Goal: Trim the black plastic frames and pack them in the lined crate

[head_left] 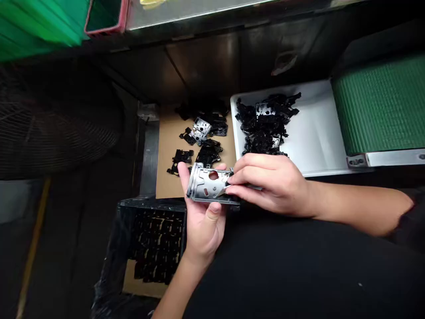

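Note:
My left hand (207, 226), palm up, is closed around a silver metal bracket (207, 186) with a round hole and slots cut in its plate. Dark parts show along the bracket's lower edge. From the right, my right hand (272, 184) pinches the bracket's right end, where a small tilted piece of metal shows at the fingertips; whether that piece is separate I cannot tell. Behind my hands, several black parts and a few silver plates (201, 128) lie on a cardboard sheet (169, 133).
A white tray (312, 141) holds a heap of black parts (265, 119). To its right is a green ribbed conveyor belt (381, 106). A dark-lined crate (151, 204) with rows of black parts stands at lower left. A large fan (49, 124) is at left, below a metal shelf (186, 11).

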{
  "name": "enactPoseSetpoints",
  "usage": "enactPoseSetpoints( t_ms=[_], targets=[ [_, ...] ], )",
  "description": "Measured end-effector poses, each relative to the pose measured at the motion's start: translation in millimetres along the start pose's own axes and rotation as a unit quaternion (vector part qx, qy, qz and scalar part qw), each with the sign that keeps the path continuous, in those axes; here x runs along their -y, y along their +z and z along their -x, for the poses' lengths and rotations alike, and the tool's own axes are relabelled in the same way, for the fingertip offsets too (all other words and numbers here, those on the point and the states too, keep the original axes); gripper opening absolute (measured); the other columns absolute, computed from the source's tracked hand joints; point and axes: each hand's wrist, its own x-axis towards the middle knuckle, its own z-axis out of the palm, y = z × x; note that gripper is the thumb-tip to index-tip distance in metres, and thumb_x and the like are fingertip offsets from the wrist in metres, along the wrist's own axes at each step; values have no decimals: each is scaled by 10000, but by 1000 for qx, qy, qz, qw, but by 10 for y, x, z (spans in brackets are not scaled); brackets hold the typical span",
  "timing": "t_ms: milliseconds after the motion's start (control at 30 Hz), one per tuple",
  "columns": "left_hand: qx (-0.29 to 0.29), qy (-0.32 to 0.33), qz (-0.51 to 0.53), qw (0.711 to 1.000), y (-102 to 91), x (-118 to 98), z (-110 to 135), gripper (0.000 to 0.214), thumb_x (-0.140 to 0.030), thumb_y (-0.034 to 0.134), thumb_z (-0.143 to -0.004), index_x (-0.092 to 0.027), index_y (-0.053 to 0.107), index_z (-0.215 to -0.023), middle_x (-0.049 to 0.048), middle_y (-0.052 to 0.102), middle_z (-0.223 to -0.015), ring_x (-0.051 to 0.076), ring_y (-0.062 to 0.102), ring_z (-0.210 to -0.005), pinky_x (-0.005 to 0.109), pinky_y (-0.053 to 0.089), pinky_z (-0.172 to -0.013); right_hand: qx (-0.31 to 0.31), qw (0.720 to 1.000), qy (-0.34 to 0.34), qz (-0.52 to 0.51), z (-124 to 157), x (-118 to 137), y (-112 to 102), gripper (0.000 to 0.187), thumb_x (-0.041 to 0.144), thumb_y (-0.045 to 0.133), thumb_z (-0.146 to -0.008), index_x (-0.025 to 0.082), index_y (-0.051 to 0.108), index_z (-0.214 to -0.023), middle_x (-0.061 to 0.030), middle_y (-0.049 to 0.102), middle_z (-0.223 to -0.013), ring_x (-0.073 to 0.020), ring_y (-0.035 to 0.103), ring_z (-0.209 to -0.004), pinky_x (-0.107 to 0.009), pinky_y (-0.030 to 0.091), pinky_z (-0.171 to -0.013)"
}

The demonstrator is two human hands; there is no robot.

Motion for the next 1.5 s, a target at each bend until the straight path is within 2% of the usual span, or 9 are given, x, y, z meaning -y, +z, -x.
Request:
enactPoseSetpoints(
  t_ms=[233,367,533,833,967,1200,1267,1400,1500],
  targets=[
    [-3,70,-66,995,-30,8,103,843,-308,821,-917,-537,392,-1606,26,655,-1489,192,658,-1353,352,518,-1173,13,1000,-8,1,42,71,-5,178,256,702,-1038,139,711,-905,-79,759,-956,-150,701,-795,-272,598,-702],
    [17,95,-73,993,-40,18,135,853,-267,812,-927,-525,381,-1616,28,666,-1478,171,664,-1348,338,499,-1193,29,999,-13,2,52,117,-23,201,240,681,-1047,131,713,-881,-101,777,-951,-173,725,-792,-300,618,-727],
    [24,101,-78,992,-56,4,210,860,-203,777,-949,-514,361,-1634,14,682,-1464,134,654,-1351,296,465,-1214,38,999,-31,-5,84,147,-19,203,231,666,-1056,147,704,-875,-94,786,-964,-171,736,-817,-299,627,-750],
    [33,94,-90,991,-57,-46,310,900,-257,792,-946,-511,310,-1661,22,690,-1465,151,658,-1346,313,480,-1214,32,996,-78,2,164,169,10,181,216,702,-1034,171,667,-862,-62,760,-928,-153,725,-835,-274,613,-745],
    [38,97,-108,989,-56,-80,315,870,-235,757,-970,-495,308,-1668,30,692,-1475,159,660,-1356,316,496,-1204,38,997,-66,7,179,204,1,164,227,677,-1051,169,679,-897,-67,757,-955,-156,712,-840,-289,623,-769],
    [18,74,-95,993,-49,-176,306,832,-342,813,-928,-473,395,-1635,50,692,-1472,258,578,-1485,453,511,-1224,-11,997,0,-76,38,223,-96,112,230,677,-1051,146,739,-1010,-82,729,-1027,-175,711,-988,-314,614,-835],
    [10,40,-79,996,-63,-205,332,816,-415,841,-893,-464,449,-1607,54,677,-1489,289,604,-1458,469,536,-1205,-4,994,22,-102,-5,180,-146,178,308,695,-1046,149,752,-1100,-85,727,-1077,-185,692,-1023,-317,609,-821],
    [-4,-24,-72,997,-79,-243,358,827,-512,873,-831,-437,519,-1575,78,601,-1579,363,606,-1450,532,557,-1184,119,966,57,-222,30,76,-180,556,441,859,-909,144,683,-1345,-65,740,-1120,-118,634,-807,-227,541,-636],
    [-26,-23,-93,995,-58,-231,331,786,-496,821,-891,-457,483,-1599,68,540,-1643,386,573,-1481,570,548,-1184,91,960,80,-252,154,48,-102,558,370,925,-849,145,694,-1305,-33,744,-1038,-75,559,-683,-209,506,-611]
  ],
)
